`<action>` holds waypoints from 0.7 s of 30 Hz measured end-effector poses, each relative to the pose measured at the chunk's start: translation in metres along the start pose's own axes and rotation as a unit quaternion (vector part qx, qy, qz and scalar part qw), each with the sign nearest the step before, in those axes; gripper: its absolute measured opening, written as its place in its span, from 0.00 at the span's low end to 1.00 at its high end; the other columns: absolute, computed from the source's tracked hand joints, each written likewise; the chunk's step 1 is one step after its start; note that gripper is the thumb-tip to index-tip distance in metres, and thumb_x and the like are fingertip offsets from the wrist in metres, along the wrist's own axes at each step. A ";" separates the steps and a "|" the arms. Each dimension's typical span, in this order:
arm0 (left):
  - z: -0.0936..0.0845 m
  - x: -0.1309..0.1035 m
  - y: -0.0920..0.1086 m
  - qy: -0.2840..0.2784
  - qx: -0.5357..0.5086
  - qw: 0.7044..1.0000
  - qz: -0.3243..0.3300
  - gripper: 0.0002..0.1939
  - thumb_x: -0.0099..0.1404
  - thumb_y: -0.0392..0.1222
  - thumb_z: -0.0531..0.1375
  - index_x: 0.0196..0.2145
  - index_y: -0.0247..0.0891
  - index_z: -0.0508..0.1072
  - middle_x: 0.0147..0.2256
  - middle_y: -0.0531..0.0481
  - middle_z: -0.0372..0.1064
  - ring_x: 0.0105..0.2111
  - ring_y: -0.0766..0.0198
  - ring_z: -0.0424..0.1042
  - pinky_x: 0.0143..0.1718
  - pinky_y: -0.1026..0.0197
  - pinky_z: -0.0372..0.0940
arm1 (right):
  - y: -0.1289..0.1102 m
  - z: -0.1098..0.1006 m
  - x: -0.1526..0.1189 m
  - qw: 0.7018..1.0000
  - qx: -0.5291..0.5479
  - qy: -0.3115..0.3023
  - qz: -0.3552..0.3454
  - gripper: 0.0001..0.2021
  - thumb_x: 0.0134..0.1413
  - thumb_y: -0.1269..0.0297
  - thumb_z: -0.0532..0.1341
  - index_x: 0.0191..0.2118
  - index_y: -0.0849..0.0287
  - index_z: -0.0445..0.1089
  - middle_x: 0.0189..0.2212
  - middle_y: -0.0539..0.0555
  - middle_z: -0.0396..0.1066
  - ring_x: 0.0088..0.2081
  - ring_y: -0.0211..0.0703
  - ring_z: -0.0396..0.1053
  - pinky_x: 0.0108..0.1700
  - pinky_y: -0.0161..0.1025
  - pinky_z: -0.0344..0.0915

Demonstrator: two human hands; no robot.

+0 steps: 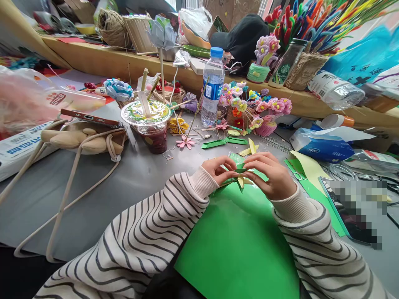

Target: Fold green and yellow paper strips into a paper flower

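Observation:
My left hand (220,168) pinches the left end of a small folded green paper piece (240,170). The fingers of my right hand (270,173) are closed on the same piece from the right. Just below it, a pale yellow paper shape (242,181) with pointed tips shows between the hands, green strips beside it. Under my hands and over my lap lies a large green sheet (237,236). Beyond them are folded green strips (215,143) and a yellow folded paper (249,148) on the grey table.
A lidded drink cup (152,137) and a water bottle (212,91) stand behind. A beige bag (84,143) with a phone on it is at left. At right are scissors (299,176), a blue tissue pack (322,145) and a tablet-like device (343,207).

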State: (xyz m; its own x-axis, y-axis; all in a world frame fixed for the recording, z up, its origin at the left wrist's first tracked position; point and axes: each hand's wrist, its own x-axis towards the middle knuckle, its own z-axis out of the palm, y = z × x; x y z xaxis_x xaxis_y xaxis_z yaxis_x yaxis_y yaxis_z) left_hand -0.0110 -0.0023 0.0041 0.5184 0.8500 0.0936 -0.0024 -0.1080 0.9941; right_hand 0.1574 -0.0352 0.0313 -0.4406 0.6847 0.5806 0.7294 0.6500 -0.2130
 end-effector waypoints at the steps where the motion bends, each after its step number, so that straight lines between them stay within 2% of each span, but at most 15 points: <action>1: 0.000 0.000 0.000 -0.005 -0.007 1.000 -0.005 0.15 0.46 0.47 0.60 0.27 0.34 0.64 0.24 0.53 0.60 0.18 0.74 0.61 0.17 0.70 0.52 | 0.001 0.000 0.000 1.000 0.006 -0.006 -0.003 0.03 0.46 0.67 0.57 0.30 0.59 0.66 0.28 0.54 0.69 0.35 0.43 0.63 0.37 0.43 0.62; 5: -0.001 0.000 0.000 -0.016 -0.029 0.999 -0.016 0.15 0.46 0.47 0.60 0.27 0.34 0.63 0.24 0.54 0.59 0.18 0.76 0.59 0.17 0.71 0.50 | 0.004 0.000 -0.001 0.999 0.025 -0.022 -0.012 0.03 0.47 0.68 0.56 0.30 0.59 0.66 0.28 0.54 0.69 0.34 0.42 0.64 0.36 0.42 0.62; 11: -0.001 0.001 0.000 -0.019 -0.034 0.999 -0.011 0.14 0.46 0.46 0.60 0.27 0.34 0.63 0.26 0.54 0.59 0.18 0.76 0.60 0.18 0.70 0.52 | 0.000 -0.001 0.001 0.999 0.035 -0.008 -0.011 0.02 0.47 0.70 0.56 0.28 0.59 0.65 0.27 0.54 0.69 0.32 0.41 0.63 0.34 0.41 0.63; 21: -0.003 0.001 0.000 0.017 0.006 1.000 0.010 0.14 0.48 0.47 0.59 0.27 0.34 0.63 0.24 0.53 0.60 0.16 0.76 0.59 0.15 0.72 0.50 | -0.008 0.006 -0.002 0.998 -0.046 0.030 0.016 0.02 0.46 0.69 0.57 0.29 0.60 0.66 0.28 0.54 0.69 0.33 0.42 0.62 0.35 0.43 0.62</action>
State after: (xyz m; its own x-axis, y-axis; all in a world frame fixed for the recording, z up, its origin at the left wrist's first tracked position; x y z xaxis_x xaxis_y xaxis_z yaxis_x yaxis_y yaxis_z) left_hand -0.0130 0.0001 0.0046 0.4891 0.8645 0.1160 -0.0032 -0.1312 0.9913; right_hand 0.1495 -0.0398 0.0269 -0.3863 0.6819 0.6211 0.7888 0.5932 -0.1606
